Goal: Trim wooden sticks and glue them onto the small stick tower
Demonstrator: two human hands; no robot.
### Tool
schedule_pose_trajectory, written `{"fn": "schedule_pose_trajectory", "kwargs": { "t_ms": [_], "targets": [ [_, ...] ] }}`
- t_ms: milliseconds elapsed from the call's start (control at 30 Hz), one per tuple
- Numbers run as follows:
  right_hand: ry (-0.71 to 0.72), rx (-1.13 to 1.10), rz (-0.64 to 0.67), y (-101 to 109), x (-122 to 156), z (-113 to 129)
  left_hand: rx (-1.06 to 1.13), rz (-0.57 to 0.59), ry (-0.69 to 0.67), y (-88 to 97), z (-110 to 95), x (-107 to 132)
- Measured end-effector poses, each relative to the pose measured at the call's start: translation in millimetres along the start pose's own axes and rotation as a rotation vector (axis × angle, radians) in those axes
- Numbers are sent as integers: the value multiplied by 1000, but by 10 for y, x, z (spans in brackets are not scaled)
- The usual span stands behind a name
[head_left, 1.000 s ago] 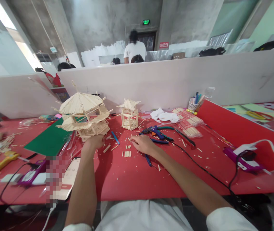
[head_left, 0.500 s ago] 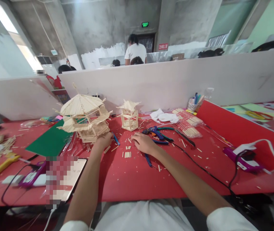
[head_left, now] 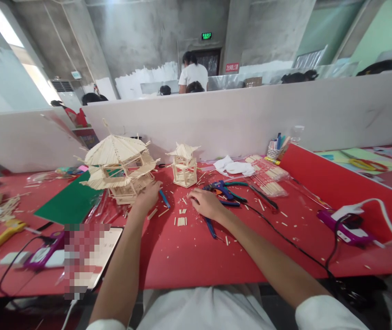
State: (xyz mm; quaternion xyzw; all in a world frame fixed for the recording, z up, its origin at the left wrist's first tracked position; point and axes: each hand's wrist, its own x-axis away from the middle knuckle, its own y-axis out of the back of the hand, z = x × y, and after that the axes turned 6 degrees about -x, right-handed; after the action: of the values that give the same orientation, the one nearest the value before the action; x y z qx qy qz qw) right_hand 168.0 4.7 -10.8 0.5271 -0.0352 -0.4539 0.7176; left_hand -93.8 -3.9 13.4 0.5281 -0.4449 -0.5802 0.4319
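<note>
My left hand (head_left: 146,196) reaches to the right front corner of the base of a large stick-built pagoda model (head_left: 118,165) and touches it with fingers stretched out. My right hand (head_left: 207,204) lies palm down on the red table (head_left: 189,256), its fingertips among short cut stick pieces (head_left: 181,220). Nothing shows in either hand. A smaller stick pavilion (head_left: 184,167) stands behind the gap between my hands. A blue pen-like stick (head_left: 164,198) lies between them.
Blue glue gun (head_left: 221,188) and blue-handled pliers (head_left: 211,227) lie by my right hand. A bag of sticks (head_left: 269,176), white cloth (head_left: 233,166) and pen cup (head_left: 276,149) are behind. A purple glue gun (head_left: 345,224) lies right; green sheet (head_left: 68,201), phone (head_left: 102,250) and yellow cutter (head_left: 1,231) left. People sit beyond the white partition (head_left: 251,114).
My left hand has slid right and forward along the large model's base, from gripping its front to touching its right corner. My right hand has barely moved.
</note>
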Motion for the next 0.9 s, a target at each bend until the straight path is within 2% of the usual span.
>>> {"fn": "schedule_pose_trajectory", "kwargs": {
  "t_ms": [167,233,400,467,667,833,900],
  "targets": [
    [-6,-57,-53,10,2,8,-37,-48,66,36,-53,-35],
    [-17,-107,-72,12,-1,21,18,-61,34,96,-88,-20],
    [-55,-298,-90,20,-14,67,321,-25,-362,202,-274,27],
    [-44,-369,-117,31,-22,76,397,-21,-441,177,-373,44],
    [-37,-540,-169,79,-43,65,437,9,-481,77,-567,76],
    [-48,-596,-165,61,-50,74,409,7,-505,76,-562,71],
    [-49,-613,-179,51,-52,77,404,40,-503,72,-523,69]
  ]
}}
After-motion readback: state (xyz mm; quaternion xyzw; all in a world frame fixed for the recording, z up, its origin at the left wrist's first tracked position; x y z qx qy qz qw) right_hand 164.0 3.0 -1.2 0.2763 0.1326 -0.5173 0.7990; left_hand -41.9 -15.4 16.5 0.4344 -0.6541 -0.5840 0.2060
